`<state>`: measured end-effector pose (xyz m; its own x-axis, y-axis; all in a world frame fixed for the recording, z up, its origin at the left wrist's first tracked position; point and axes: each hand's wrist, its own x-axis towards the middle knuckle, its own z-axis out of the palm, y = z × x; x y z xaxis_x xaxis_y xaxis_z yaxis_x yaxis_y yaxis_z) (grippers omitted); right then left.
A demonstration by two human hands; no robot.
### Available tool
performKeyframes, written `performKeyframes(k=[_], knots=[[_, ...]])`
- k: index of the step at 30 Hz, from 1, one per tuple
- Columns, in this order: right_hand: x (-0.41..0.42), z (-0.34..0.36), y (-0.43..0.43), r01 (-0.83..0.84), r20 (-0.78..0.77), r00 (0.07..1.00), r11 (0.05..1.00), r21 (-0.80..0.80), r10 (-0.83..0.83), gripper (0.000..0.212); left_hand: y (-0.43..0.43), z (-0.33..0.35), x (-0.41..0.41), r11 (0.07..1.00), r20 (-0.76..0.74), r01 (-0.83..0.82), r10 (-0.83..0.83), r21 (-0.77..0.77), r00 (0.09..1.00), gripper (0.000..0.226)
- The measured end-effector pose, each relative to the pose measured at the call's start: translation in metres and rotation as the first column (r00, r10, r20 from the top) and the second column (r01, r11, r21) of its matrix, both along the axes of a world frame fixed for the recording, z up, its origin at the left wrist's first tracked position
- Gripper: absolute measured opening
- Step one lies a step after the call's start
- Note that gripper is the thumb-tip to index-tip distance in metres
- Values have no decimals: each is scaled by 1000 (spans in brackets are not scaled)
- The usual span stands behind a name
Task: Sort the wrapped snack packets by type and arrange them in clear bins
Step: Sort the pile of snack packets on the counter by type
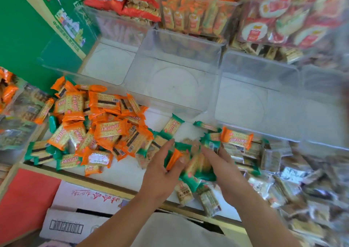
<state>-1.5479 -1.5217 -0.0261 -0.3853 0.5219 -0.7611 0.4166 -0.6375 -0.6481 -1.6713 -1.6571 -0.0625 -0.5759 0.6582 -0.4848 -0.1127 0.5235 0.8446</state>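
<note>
We are finding the left hand (160, 171) and right hand (222, 167), lower centre, curling around a bundle of green-wrapped rectangular cracker packets (189, 181) over the white surface (122, 175), apparently separating them from the orange-wrapped cracker packets (105, 127) at left. The clear plastic bins (175, 88), mid-frame, are standing unfilled.

Noted: snack packets (108, 128) in glossy plastic film, crinkled at the sealed ends (orange and green alike); clear bins (179, 46) smooth transparent plastic; cardboard box (75, 214) matt, printed.
</note>
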Motion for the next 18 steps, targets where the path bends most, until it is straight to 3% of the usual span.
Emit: performKeyframes(k=[2,4,6,7,9,13,18], knots=[[27,6,2,46,-1,999,999,-22,-46,31,14,5,21,996,-7,94,-94,10,996,57],[58,11,2,42,12,999,999,20,-43,24,31,11,44,987,-23,160,-160,25,987,60],[90,19,4,88,2,996,993,78,-89,29,47,19,70,979,-17,199,-198,51,980,62],[109,21,7,116,-5,993,989,94,-116,42,54,23,84,976,11,206,-207,70,978,64],[146,26,15,199,-66,978,980,0,-198,56,65,30,115,970,80,220,-228,106,970,65],[217,39,31,195,-191,956,968,-161,-224,40,87,45,192,928,196,342,-367,149,909,48],[306,33,54,183,-212,955,974,-136,-209,38,121,56,288,892,219,400,-442,210,870,34]])
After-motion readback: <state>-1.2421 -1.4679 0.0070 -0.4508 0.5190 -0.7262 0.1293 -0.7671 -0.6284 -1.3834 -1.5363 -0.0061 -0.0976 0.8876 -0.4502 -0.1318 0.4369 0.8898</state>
